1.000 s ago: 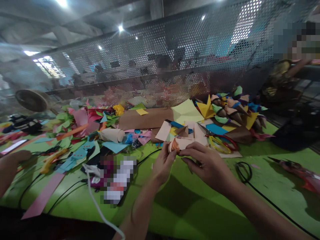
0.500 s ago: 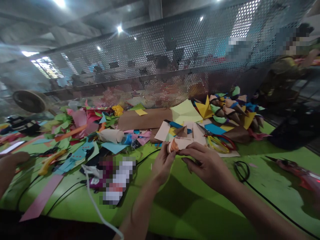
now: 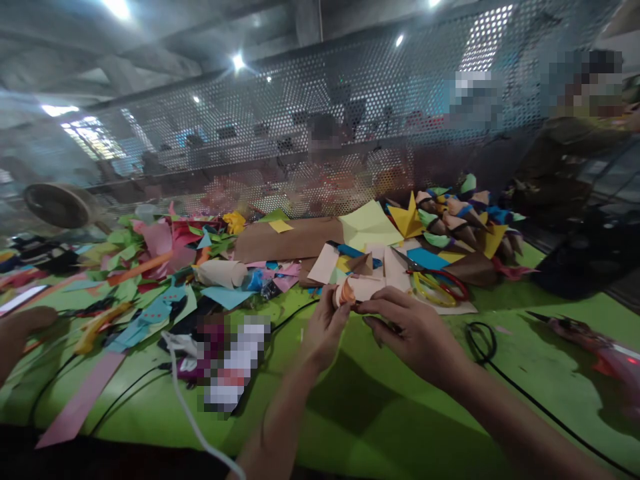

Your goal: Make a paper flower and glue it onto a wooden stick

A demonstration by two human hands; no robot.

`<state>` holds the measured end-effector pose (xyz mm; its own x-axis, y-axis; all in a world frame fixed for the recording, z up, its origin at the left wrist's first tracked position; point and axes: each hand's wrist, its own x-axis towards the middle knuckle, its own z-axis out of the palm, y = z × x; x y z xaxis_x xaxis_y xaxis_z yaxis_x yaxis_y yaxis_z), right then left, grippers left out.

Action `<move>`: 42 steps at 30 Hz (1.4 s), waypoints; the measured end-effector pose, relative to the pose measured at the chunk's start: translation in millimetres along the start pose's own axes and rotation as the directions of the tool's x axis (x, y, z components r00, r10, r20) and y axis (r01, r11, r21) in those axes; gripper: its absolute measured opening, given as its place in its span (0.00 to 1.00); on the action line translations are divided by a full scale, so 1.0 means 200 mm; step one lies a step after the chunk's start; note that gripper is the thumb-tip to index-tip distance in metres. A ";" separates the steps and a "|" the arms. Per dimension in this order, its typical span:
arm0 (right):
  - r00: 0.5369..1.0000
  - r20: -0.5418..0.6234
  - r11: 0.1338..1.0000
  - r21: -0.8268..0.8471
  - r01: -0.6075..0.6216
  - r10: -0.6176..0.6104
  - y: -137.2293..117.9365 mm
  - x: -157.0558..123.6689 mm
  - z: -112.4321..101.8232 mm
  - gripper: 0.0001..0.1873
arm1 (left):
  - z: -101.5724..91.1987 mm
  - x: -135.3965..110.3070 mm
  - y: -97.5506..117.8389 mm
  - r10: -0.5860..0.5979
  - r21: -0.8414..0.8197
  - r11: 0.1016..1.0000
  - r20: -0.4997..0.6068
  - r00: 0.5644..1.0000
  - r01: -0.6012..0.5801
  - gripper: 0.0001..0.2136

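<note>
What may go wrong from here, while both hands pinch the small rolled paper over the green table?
1. The rolled paper is pinched only by fingertips of the left hand and the right hand; it may uncurl or get crushed.
2. The scissors lie just beyond the hands; a careless reach might meet the blades.
3. The black cable loops beside the right forearm and could snag.

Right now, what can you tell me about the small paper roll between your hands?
The paper roll is small, cream with an orange curl at its left end, seemingly thin craft paper wound into a short tube or cone; blur hides the exact shape. It lies roughly level above the green table, just before the paper scraps. The left hand pinches its left end, the right hand its right side.
</note>
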<state>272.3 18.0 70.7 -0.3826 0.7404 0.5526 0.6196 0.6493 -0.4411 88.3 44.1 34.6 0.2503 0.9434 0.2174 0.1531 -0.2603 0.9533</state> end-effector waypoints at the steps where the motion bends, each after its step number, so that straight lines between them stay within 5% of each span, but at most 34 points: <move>1: 1.000 0.012 1.000 -0.002 -0.008 0.008 0.00 0.00 0.00 0.10 | 0.00 0.00 0.00 0.007 0.007 1.000 0.004 1.000 -0.007 0.14; 27: 0.995 -0.045 0.996 0.001 -0.092 0.092 0.01 -0.09 -0.09 0.10 | -0.01 -0.01 0.03 0.065 0.178 0.981 0.047 0.997 -0.073 0.14; 35: 0.966 -0.176 0.968 -0.130 -0.215 0.191 0.09 -0.28 -0.29 0.08 | -0.01 -0.01 0.01 0.114 0.178 0.977 0.047 0.992 -0.121 0.13; 42: 0.862 -0.330 0.819 -0.310 -0.483 0.384 0.18 -0.60 -0.55 0.09 | -0.01 -0.01 0.03 0.096 0.218 0.970 0.046 0.994 -0.103 0.12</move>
<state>415.5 -66.5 65.6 0.1343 0.8306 0.5405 0.9047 0.1198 -0.4088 85.9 40.8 40.3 0.3076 0.9038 0.2976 0.3309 -0.3949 0.8571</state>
